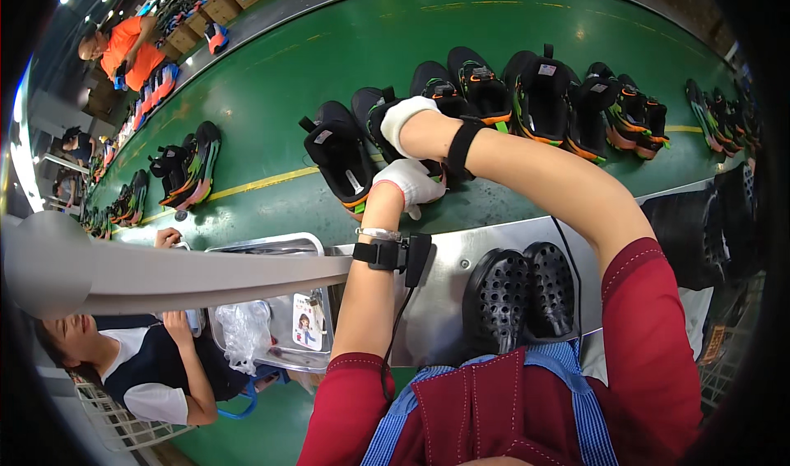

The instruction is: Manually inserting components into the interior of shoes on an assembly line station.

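Note:
Both my hands wear white gloves and meet at a black sneaker [374, 114] with orange and green trim, part of a row on the green conveyor belt. My left hand [409, 183] is closed on the near part of this sneaker, its thumb pointing toward me. Above it, my right hand [406, 122] reaches across from the right and bends down over the sneaker's upper. The right fingers are hidden, so their grip does not show. Touching close on the left stands another black sneaker [336, 153], its opening toward me.
More black sneakers [543, 95] line the belt [271, 79] to the right; others [193, 165] stand left. Before me, black perforated clogs [498, 293] lie on a metal ledge [432, 301]. A pale beam [206, 272] crosses a metal tray [284, 355]. Co-workers sit left and stand far left.

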### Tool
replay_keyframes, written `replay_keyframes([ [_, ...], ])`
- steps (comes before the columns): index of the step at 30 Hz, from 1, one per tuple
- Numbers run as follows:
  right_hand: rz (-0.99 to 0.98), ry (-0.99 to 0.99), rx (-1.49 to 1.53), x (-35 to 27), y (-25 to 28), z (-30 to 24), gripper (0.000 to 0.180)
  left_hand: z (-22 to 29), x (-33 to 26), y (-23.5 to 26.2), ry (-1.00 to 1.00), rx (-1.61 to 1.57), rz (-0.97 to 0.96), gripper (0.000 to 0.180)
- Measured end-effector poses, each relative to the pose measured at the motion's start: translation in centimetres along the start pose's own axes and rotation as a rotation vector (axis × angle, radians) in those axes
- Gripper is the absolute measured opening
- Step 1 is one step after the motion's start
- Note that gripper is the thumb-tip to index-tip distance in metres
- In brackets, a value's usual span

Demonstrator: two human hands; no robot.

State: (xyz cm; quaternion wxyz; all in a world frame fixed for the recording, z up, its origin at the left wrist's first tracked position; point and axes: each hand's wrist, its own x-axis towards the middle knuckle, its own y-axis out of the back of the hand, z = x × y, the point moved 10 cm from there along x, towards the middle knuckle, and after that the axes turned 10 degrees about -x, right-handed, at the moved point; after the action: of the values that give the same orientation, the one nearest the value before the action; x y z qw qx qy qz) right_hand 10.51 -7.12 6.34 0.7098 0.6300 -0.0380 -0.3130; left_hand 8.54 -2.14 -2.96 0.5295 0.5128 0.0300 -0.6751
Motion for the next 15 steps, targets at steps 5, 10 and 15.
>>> replay_keyframes([
  [5,0.120,-0.082,0.053,1.7,0.5,0.9,0.027,1.2,-0.3,0.7,-0.072,0.046,0.067,0.032],
  [10,0.293,-0.230,0.154,2.8,0.4,1.8,0.019,2.4,-0.8,1.3,-0.193,0.029,0.079,0.030],
  [15,0.227,-0.242,0.186,2.2,-0.9,2.4,0.026,2.2,-3.1,1.0,-0.009,0.053,0.048,0.037],
])
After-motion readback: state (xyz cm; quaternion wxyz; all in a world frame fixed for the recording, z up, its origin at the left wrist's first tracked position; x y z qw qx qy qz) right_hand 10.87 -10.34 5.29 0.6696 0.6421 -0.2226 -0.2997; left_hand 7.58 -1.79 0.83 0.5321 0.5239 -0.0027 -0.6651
